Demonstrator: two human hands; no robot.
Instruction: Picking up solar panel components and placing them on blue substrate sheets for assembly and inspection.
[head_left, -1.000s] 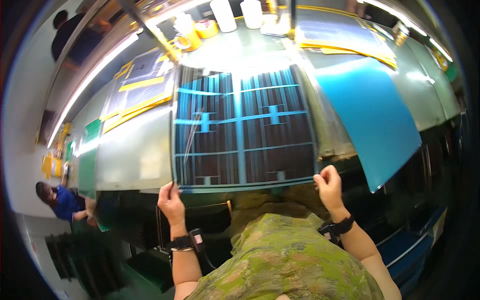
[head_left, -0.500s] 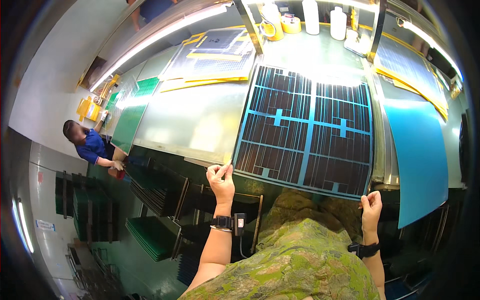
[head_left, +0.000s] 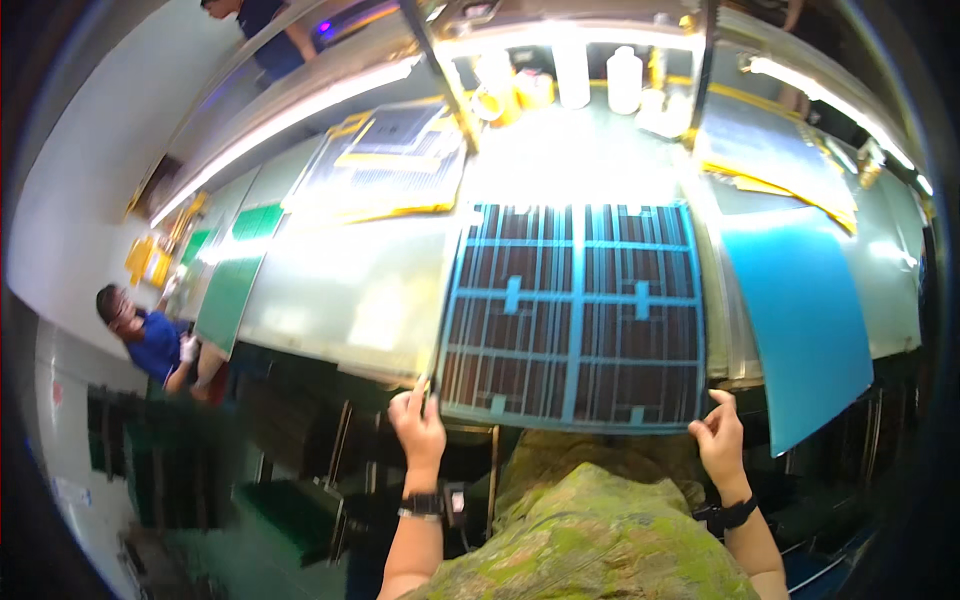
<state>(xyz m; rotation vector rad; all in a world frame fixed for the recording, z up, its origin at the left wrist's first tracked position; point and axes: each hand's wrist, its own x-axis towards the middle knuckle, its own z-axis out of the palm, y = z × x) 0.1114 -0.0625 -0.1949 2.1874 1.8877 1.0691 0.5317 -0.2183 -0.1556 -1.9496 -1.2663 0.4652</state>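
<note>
A large rectangular circuit board panel, dark brown with blue lines and bands, lies in front of me on the worktable. Its near edge reaches out over the table's front edge. At the near left corner, my left hand is closed, with thumb and fingers at the panel's side edge. My right hand grips the near right corner, its thumb low at the corner and its fingers bent along the side. Motion blurs the fingertips a little. Each wrist wears a black band.
A plain blue sheet overhangs the table on the right. Patterned film sheets with yellow edges lie at the back left. White bottles stand at the back. On the left, a co-worker stands by a green board. Racks are below.
The panel has slid toward me, with both hands drawing back along with it. My view has shifted to the right. The co-worker's arm has moved.
</note>
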